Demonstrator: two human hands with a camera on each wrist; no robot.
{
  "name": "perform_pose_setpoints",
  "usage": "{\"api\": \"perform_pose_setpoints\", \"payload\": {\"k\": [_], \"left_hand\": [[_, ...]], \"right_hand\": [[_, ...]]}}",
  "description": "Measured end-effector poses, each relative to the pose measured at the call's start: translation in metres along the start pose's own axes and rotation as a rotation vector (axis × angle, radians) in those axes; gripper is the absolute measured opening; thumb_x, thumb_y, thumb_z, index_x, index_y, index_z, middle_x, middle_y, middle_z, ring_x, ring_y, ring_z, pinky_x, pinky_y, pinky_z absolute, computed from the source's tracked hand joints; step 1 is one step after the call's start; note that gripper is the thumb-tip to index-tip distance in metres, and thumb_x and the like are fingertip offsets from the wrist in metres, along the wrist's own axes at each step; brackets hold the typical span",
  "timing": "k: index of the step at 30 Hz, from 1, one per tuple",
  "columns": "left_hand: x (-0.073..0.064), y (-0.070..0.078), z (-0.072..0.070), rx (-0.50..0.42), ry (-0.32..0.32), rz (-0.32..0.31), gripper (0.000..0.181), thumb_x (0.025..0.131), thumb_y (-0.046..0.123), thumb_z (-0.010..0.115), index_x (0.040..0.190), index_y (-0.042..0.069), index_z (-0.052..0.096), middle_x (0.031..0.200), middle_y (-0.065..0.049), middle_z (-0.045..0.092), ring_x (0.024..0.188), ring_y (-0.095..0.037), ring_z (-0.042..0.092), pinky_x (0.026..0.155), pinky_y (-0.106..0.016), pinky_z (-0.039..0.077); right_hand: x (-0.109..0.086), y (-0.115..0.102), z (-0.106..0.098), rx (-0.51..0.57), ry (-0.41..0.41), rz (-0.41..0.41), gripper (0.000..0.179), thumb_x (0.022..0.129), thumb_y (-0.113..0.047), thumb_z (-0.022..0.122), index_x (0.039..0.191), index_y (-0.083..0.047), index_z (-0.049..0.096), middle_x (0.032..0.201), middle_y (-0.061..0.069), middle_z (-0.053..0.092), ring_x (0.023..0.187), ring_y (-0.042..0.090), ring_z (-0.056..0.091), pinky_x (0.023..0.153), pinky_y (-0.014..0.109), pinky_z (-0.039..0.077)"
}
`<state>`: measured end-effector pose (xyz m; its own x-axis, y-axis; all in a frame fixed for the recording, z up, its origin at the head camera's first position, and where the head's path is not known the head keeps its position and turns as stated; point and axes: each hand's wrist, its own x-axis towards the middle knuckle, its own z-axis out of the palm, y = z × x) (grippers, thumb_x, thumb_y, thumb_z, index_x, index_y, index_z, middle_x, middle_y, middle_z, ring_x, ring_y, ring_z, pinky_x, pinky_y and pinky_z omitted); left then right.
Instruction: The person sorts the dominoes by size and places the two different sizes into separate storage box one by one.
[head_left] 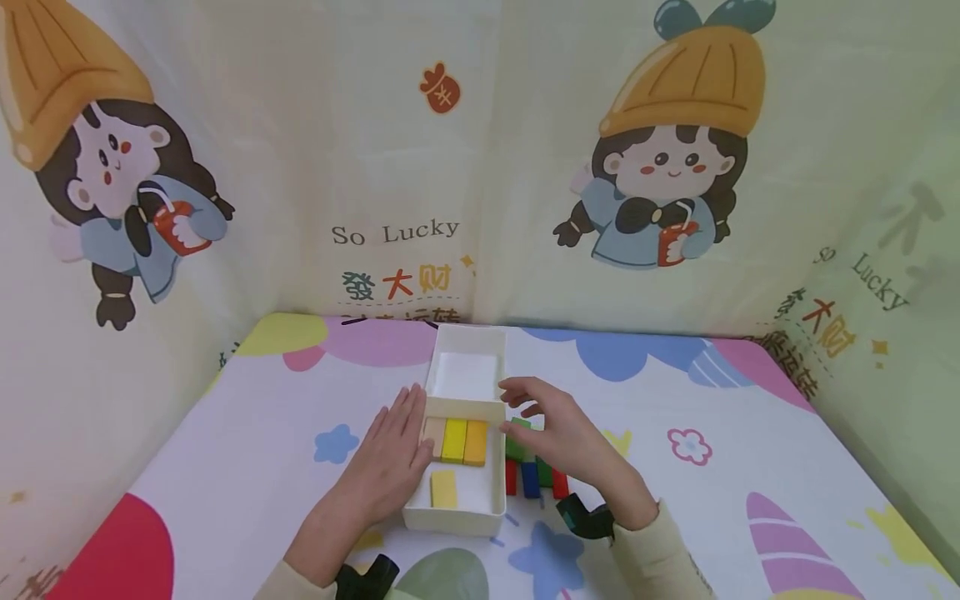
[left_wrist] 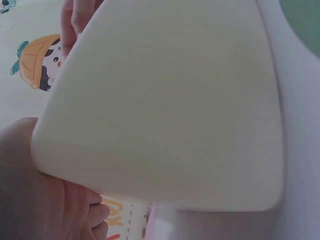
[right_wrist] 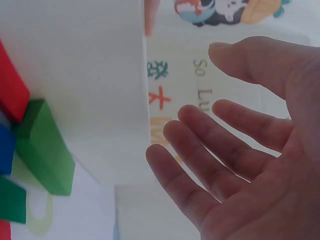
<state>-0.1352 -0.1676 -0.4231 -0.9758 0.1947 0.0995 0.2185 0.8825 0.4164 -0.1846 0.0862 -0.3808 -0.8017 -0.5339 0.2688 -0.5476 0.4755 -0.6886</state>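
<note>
A cream box (head_left: 456, 522) stands on the table with a second cream tray-like part (head_left: 468, 334) directly behind it. Inside the box, a tan block (head_left: 433, 437), a yellow block (head_left: 453, 441) and an orange block (head_left: 476, 442) lie side by side; a pale yellow block (head_left: 443, 489) lies nearer the front. My left hand (head_left: 390, 462) lies along the box's left wall with fingers straight. Over the right wall hovers my right hand (head_left: 566, 433), fingers loosely bent and holding nothing. The right wrist view shows that hand's (right_wrist: 250, 170) spread fingers beside the box wall (right_wrist: 95, 90).
Right of the box, partly under my right hand in the head view, lie a green block (head_left: 514, 450), a red block (head_left: 511, 477), a blue block (head_left: 530, 480) and a few others. A patterned cloth (head_left: 300, 500) covers the table; printed curtains (head_left: 525, 167) enclose the back and sides.
</note>
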Motion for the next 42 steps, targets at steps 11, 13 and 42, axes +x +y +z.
{"api": "perform_pose_setpoints", "payload": {"k": [11,13,42], "left_hand": [[-0.001,-0.002,-0.002,0.000,0.006,0.001,0.071,0.104,0.034,0.042,0.158,0.003,0.008,0.168,-0.011,0.009,0.156,-0.031,0.007,0.125,-0.054,0.013],[-0.001,-0.002,-0.001,0.004,0.010,0.001,0.071,0.104,0.034,0.042,0.158,0.003,0.007,0.168,-0.011,0.009,0.156,-0.031,0.008,0.125,-0.054,0.013],[0.000,0.001,0.002,0.000,0.020,0.003,0.071,0.104,0.034,0.042,0.158,0.002,0.008,0.168,-0.012,0.010,0.156,-0.032,0.008,0.125,-0.054,0.014]], "right_hand": [[0.004,0.018,-0.001,-0.013,0.016,0.174,0.050,0.091,-0.017,0.071,0.137,-0.007,0.053,0.125,0.014,0.064,0.112,0.030,0.062,0.097,0.047,0.054],[0.004,0.020,0.000,-0.018,0.008,0.209,0.051,0.091,-0.018,0.071,0.138,-0.006,0.053,0.126,0.013,0.064,0.112,0.029,0.062,0.098,0.047,0.054],[0.003,0.044,0.018,-0.148,-0.128,0.313,0.057,0.080,-0.020,0.082,0.131,-0.010,0.059,0.118,0.006,0.063,0.106,0.020,0.056,0.098,0.045,0.053]]}}
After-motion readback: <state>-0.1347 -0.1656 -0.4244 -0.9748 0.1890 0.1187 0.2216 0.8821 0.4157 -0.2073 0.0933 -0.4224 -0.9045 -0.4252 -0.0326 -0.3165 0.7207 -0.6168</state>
